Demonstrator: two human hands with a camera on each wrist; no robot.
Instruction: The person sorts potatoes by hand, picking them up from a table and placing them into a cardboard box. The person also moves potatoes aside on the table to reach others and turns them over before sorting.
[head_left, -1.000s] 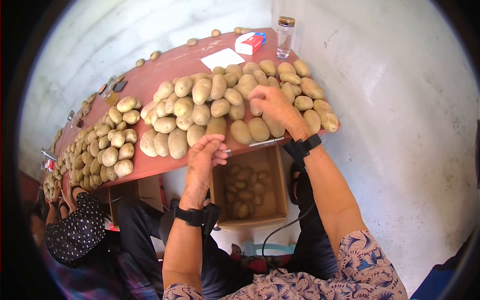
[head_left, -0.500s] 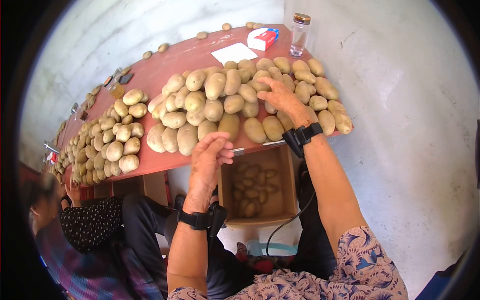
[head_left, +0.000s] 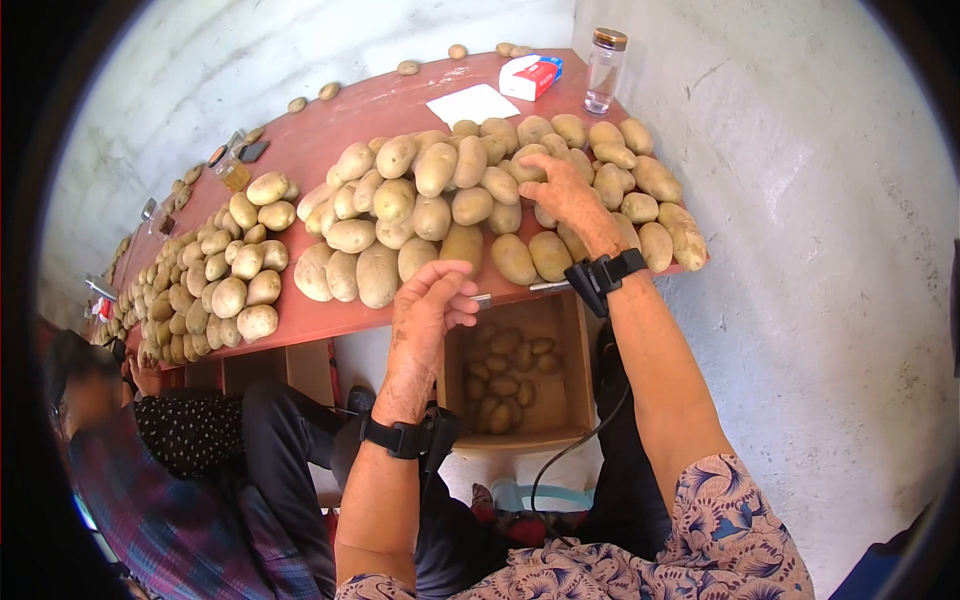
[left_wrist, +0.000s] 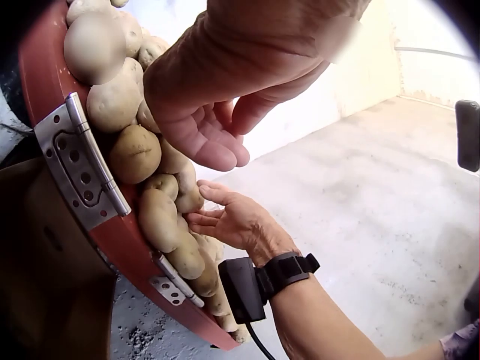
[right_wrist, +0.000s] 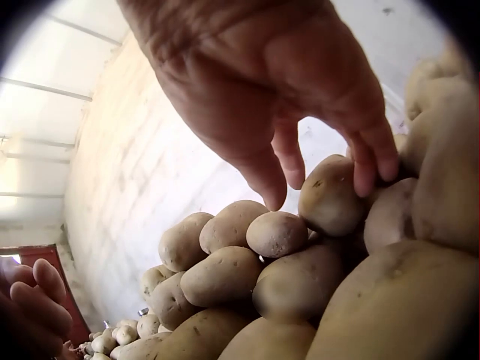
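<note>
A heap of potatoes [head_left: 433, 215] lies on the red table, stacked in layers. My right hand [head_left: 572, 205] reaches over the right part of the heap, fingers spread and pointing down. In the right wrist view its fingertips are right at the side of one potato [right_wrist: 330, 196], and the thumb hangs above a smaller potato [right_wrist: 277, 234]. At the table's front edge my left hand [head_left: 430, 305] hovers with loosely curled fingers and nothing in them. The left wrist view shows this hand [left_wrist: 217, 82] close above the front potatoes [left_wrist: 135, 154].
Below the edge stands a cardboard box [head_left: 570, 385] with potatoes inside. Metal hinges [left_wrist: 82, 169] sit on the edge. Behind the heap are white paper [head_left: 472, 105], a tissue pack [head_left: 531, 77] and a glass bottle [head_left: 603, 72]. Another person [head_left: 150, 480] sits left, near a second potato heap [head_left: 228, 275].
The head view has swung, so the table and heap appear farther right. My right hand's fingers have straightened and spread over the potatoes. The left hand stays at the edge.
</note>
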